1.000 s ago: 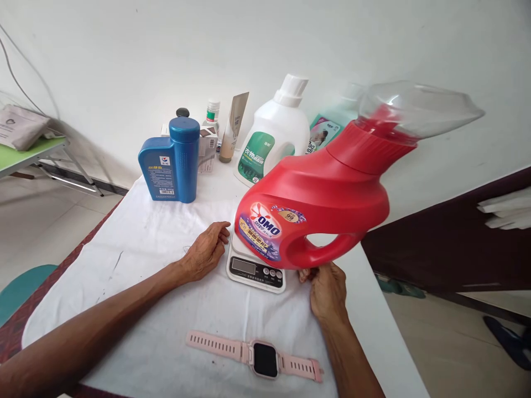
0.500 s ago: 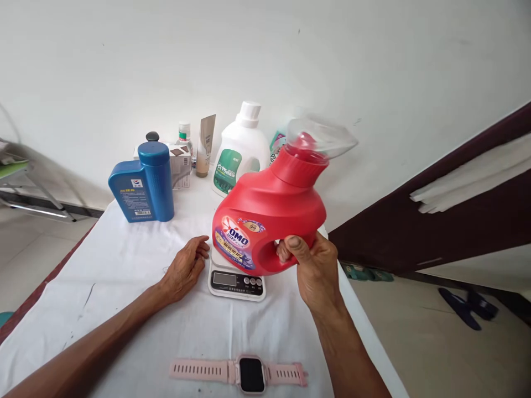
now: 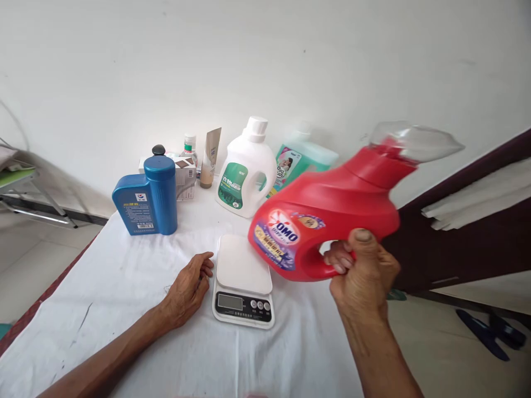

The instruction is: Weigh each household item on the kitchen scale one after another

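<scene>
My right hand [image 3: 363,271] grips the handle of a red OMO detergent jug [image 3: 327,213] with a clear cap. The jug hangs tilted in the air, to the right of a small white kitchen scale [image 3: 243,281], and touches nothing else. The scale's platform is bare. My left hand [image 3: 188,287] rests flat on the white cloth [image 3: 124,287], fingertips just left of the scale, holding nothing.
At the back stand a blue bottle [image 3: 149,196], a white jug with a green label [image 3: 246,168], a teal bottle [image 3: 296,160], a beige tube [image 3: 211,150], a small box [image 3: 185,171] and a little bottle [image 3: 189,145]. The table's edge drops off on the right, by a dark door [image 3: 468,232].
The red jug has moved off the scale to the right and tipped further over in my right hand. The view has shifted, and the pink watch has dropped out of sight. My left hand stayed put.
</scene>
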